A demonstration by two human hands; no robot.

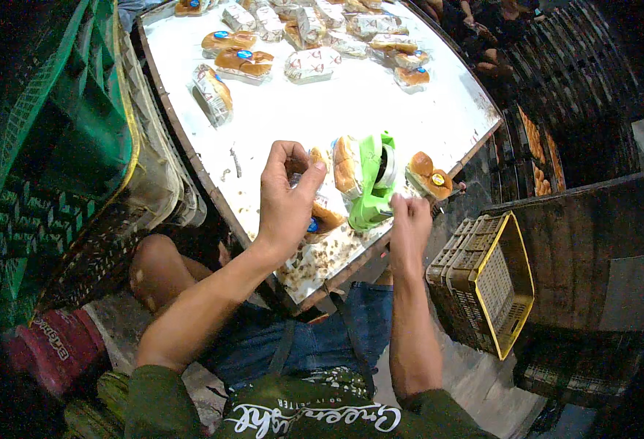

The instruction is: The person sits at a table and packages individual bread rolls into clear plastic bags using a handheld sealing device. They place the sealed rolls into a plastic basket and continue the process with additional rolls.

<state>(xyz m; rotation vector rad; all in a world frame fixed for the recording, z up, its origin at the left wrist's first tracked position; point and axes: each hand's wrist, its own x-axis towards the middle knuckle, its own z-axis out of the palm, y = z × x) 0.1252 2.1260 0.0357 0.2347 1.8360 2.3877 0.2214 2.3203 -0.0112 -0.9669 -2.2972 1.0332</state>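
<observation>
- The left hand [285, 201] has its grip closed around a clear-wrapped brown bun [320, 196], thumb over the top, near the table's near edge.
- The right hand [409, 223] pinches something small beside the base of a bright green plastic tape dispenser [373, 186]; fingers are pressed together, but what they hold is too small to tell.
- Far left, off the table, a green plastic crate [66, 124] stands stacked on others.
- The white-topped table with a brown rim [380, 110] carries the work. Toward its far edge lies a spread of wrapped buns [314, 44], many already bagged, some bearing round blue stickers; those look finished.
- Nearer the left edge one wrapped bun [212, 91] lies alone.
- By the near edge, another wrapped bun [347, 164] stands just left of the dispenser, and a bun with a yellow sticker [430, 175] lies just right of it, close to the right corner.
- Crumbs scatter the near corner.
- Right of the table sits a brown and yellow plastic basket [494, 282], seemingly unfilled.
- Judging by this, most buns are sealed; the few near the hands remain.
</observation>
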